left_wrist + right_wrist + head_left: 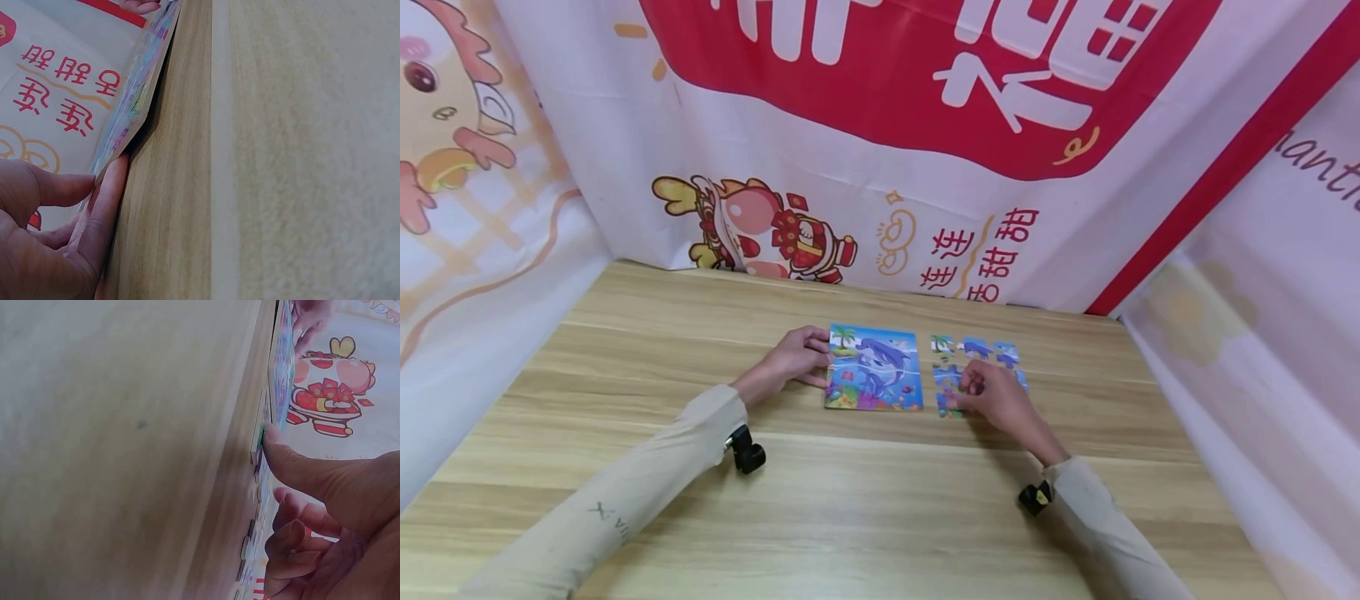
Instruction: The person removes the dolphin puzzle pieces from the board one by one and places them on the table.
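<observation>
A dolphin puzzle board lies on the table in the head view, its picture assembled. My left hand grips the board's left edge; in the left wrist view the thumb is above it and a finger below. Right of the board are several loose puzzle pieces, spread in rows with gaps. Over their lower left part is my right hand. Its straight thumb touches a puzzle piece on the table, while the other fingers bend loosely, apart from the thumb. The hand covers some pieces.
The wood-grain table extends toward me and to both sides. Behind it hangs a printed cloth with red lettering and a cartoon figure; more cloth borders the left and right sides. A small black device sits at each wrist.
</observation>
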Motion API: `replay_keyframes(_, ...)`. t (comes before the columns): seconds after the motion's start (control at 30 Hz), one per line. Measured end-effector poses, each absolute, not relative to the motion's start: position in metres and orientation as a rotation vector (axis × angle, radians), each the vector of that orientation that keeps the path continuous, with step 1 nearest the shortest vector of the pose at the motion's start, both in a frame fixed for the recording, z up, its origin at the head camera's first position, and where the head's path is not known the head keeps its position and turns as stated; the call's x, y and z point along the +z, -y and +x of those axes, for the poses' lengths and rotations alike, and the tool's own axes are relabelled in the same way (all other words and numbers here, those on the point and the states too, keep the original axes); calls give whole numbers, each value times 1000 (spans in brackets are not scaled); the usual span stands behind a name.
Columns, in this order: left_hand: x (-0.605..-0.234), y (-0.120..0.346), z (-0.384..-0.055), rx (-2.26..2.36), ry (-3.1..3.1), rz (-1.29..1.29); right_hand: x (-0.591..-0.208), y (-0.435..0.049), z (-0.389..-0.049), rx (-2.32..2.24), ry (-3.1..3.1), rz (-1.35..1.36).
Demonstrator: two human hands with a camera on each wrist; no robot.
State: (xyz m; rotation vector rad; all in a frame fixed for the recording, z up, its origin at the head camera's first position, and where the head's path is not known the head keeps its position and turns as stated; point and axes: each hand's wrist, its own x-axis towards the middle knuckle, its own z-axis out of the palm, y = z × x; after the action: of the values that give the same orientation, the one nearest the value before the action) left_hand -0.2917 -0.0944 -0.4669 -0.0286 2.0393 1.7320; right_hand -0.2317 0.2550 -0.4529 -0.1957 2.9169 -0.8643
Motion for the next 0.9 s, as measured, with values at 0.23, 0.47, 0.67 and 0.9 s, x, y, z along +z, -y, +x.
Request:
replay_keyframes(0.23, -466, 96, -292, 1707, -2051, -35, -451, -257, -239, -793, -2896, -251)
replay_keyframes(0.47, -466, 93, -291, 1745, -2029, -20, -443, -256, -242, -788, -2863, -234)
replay_keyframes(0.67, -467, 92, -292, 1734, -2030, -18, -433, -245, -240, -911, -2868, -236)
replay_keyframes(0.9, -467, 94, -294, 1693, -2048, -49, -432, -219, -245, -1089, -2725, -354)
